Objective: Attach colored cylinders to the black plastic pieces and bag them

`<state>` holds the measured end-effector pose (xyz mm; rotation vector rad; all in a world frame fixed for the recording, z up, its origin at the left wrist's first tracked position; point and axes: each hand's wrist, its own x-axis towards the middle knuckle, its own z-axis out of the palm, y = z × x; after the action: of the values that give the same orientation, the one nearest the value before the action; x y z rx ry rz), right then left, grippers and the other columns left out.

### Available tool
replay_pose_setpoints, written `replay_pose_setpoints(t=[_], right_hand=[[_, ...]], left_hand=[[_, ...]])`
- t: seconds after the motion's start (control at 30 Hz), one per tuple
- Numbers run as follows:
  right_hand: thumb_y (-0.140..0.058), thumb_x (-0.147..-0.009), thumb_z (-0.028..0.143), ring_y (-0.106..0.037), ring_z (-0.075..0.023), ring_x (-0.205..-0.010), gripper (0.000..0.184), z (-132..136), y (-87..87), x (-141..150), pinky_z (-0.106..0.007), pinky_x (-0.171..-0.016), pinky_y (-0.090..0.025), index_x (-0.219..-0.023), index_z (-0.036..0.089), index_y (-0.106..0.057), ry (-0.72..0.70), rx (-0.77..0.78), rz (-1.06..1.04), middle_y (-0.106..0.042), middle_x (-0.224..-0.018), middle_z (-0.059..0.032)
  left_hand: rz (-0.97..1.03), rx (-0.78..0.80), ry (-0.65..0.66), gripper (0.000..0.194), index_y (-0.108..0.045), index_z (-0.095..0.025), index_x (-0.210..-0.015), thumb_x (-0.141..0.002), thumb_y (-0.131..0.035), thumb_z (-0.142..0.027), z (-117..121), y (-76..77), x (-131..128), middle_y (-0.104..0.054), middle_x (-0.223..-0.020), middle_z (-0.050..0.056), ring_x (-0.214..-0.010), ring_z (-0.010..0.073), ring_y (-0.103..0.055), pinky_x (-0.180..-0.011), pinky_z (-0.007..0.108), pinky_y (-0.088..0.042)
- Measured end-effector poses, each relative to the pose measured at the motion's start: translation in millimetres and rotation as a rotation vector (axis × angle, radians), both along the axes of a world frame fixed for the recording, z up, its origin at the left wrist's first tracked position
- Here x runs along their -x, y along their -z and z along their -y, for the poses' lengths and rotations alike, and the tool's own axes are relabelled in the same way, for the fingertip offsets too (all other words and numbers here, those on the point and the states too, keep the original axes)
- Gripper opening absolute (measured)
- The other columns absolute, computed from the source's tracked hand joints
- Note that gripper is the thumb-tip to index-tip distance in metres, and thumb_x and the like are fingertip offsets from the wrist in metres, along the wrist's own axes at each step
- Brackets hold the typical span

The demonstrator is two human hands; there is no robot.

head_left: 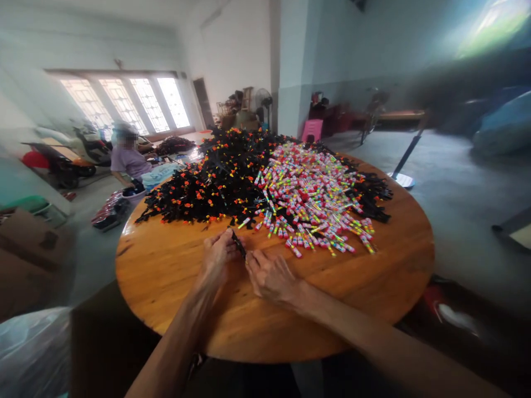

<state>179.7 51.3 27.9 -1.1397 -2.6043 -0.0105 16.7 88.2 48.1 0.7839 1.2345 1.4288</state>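
Between my two hands is a small slim black piece (238,243), like those in the dark heap; its exact kind does not show. My left hand (216,251) pinches its upper end with closed fingers. At its lower end, the fingers of my right hand (271,275) are closed around it. Just beyond my hands lies a large heap of black pieces with orange and yellow tips (199,188). To its right, partly on top, is a pile of small pink, white and yellow-green printed tubes (307,193). Several tubes lie loose near my right hand.
Everything rests on a round wooden table (166,276). A seated person (128,160) works at the left beside a tub (135,194). Cardboard boxes (25,254) and a plastic bag (37,348) stand at lower left. A pink stool (312,130) and fan (264,99) are behind.
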Motion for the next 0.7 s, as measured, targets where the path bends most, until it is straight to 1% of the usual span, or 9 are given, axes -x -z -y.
replay_pose_setpoints(t=[0.1, 0.17, 0.3, 0.33, 0.4, 0.47, 0.57, 0.63, 0.7], right_hand=[[-0.050, -0.097, 0.026, -0.065, -0.0279, -0.105, 0.041, 10, -4.1, 3, -0.038, -0.083, -0.052, -0.133, 0.009, -0.057, -0.076, 0.076, -0.065, -0.065, -0.128, -0.0198], [-0.049, -0.097, 0.027, -0.064, -0.0279, -0.108, 0.040, 8, -6.1, 3, -0.038, -0.085, -0.053, -0.133, 0.011, -0.057, -0.068, 0.110, -0.084, -0.064, -0.129, -0.0180], [-0.044, -0.097, 0.020, -0.067, -0.0269, -0.092, 0.035, -16, -2.7, 4, -0.038, -0.073, -0.052, -0.127, 0.012, -0.061, 0.064, 0.088, 0.035, -0.066, -0.116, -0.0172], [-0.046, -0.097, 0.019, -0.067, -0.0271, -0.092, 0.036, -23, -1.1, 4, -0.037, -0.073, -0.052, -0.129, 0.011, -0.060, 0.055, 0.067, 0.080, -0.066, -0.117, -0.0179], [-0.049, -0.095, 0.015, -0.066, -0.0281, -0.101, 0.041, -34, 1.7, 3, -0.038, -0.079, -0.051, -0.134, 0.010, -0.057, 0.000, 0.024, 0.154, -0.065, -0.123, -0.0199], [-0.050, -0.094, 0.013, -0.064, -0.0282, -0.107, 0.044, -39, 3.0, 1, -0.037, -0.082, -0.050, -0.137, 0.009, -0.055, -0.033, 0.004, 0.188, -0.066, -0.124, -0.0207], [-0.051, -0.093, 0.014, -0.066, -0.0258, -0.096, 0.041, -36, 1.7, -2, -0.034, -0.077, -0.047, -0.132, 0.009, -0.060, 0.023, 0.038, 0.189, -0.071, -0.109, -0.0183], [-0.050, -0.092, 0.016, -0.065, -0.0238, -0.088, 0.032, -32, -1.1, -5, -0.033, -0.073, -0.044, -0.119, 0.011, -0.067, 0.055, 0.082, 0.181, -0.073, -0.099, -0.0158], [-0.051, -0.091, 0.018, -0.064, -0.0231, -0.082, 0.024, -30, -4.8, -11, -0.032, -0.070, -0.041, -0.102, 0.012, -0.072, 0.039, 0.129, 0.162, -0.073, -0.093, -0.0144]], left_hand=[[0.069, 0.017, 0.027, 0.030, -0.065, -0.013, -0.088, -0.072, -0.076, -0.036, 11, 3.0, 15, -0.074, -0.077, 0.009, -0.065, 0.0213, -0.071, -0.064, 0.033, -0.059], [0.095, 0.014, 0.072, 0.025, -0.066, -0.012, -0.088, -0.075, -0.071, -0.032, 16, 3.6, 29, -0.074, -0.079, 0.010, -0.068, 0.0224, -0.072, -0.067, 0.035, -0.061], [0.143, 0.136, 0.159, 0.017, -0.066, -0.011, -0.087, -0.082, -0.059, -0.026, 18, 1.5, 51, -0.074, -0.079, 0.012, -0.067, 0.0230, -0.071, -0.066, 0.038, -0.062], [0.158, 0.169, 0.176, 0.016, -0.065, -0.012, -0.086, -0.083, -0.057, -0.025, 18, 1.1, 53, -0.073, -0.078, 0.012, -0.065, 0.0231, -0.071, -0.064, 0.037, -0.061], [0.183, 0.215, 0.193, 0.015, -0.063, -0.013, -0.084, -0.085, -0.054, -0.024, 18, 0.8, 55, -0.072, -0.077, 0.012, -0.063, 0.0235, -0.071, -0.060, 0.037, -0.061], [0.175, 0.263, 0.180, 0.015, -0.062, -0.013, -0.084, -0.087, -0.053, -0.024, 18, 1.4, 54, -0.071, -0.075, 0.013, -0.063, 0.0241, -0.071, -0.058, 0.037, -0.061], [0.062, 0.313, 0.148, 0.016, -0.062, -0.012, -0.087, -0.086, -0.055, -0.026, 18, 4.3, 54, -0.072, -0.076, 0.014, -0.063, 0.0251, -0.072, -0.058, 0.038, -0.062], [-0.087, 0.279, 0.131, 0.013, -0.061, -0.013, -0.087, -0.082, -0.062, -0.025, 17, 7.6, 56, -0.072, -0.074, 0.012, -0.059, 0.0243, -0.072, -0.056, 0.037, -0.061], [-0.212, 0.222, 0.122, 0.016, -0.060, -0.015, -0.085, -0.075, -0.071, -0.022, 16, 11.3, 59, -0.070, -0.065, 0.007, -0.052, 0.0219, -0.069, -0.049, 0.031, -0.057]])
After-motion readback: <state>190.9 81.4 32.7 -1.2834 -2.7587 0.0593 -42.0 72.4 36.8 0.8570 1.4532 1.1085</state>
